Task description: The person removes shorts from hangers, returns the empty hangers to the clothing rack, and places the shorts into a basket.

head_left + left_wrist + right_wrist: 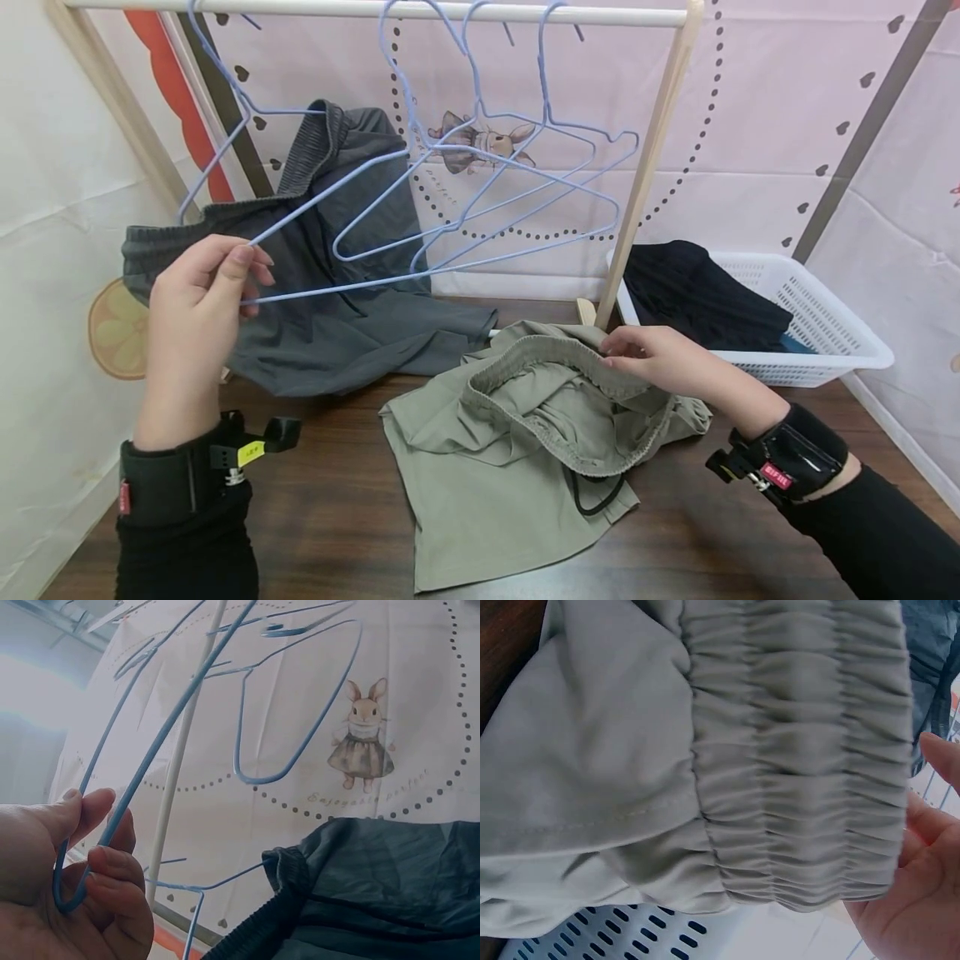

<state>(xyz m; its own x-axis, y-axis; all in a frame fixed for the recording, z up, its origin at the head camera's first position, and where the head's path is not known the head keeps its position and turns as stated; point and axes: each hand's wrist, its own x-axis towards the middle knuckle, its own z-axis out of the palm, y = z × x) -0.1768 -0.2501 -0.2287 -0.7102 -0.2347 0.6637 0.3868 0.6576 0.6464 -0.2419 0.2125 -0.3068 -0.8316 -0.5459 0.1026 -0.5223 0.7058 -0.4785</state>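
My left hand grips one corner of a blue wire hanger, which slants across in front of the rack. In the left wrist view its fingers curl round the bent end of the wire. My right hand pinches the gathered elastic waistband of khaki-green shorts lying on the table. Their waist opening faces up, and a black cord loop shows at the front. The right wrist view has the waistband up close, with some fingers hidden behind it.
A wooden rack with a white rail carries several blue hangers. Dark grey shorts hang from the left one and drape onto the table. At the right, a white plastic basket holds folded black cloth.
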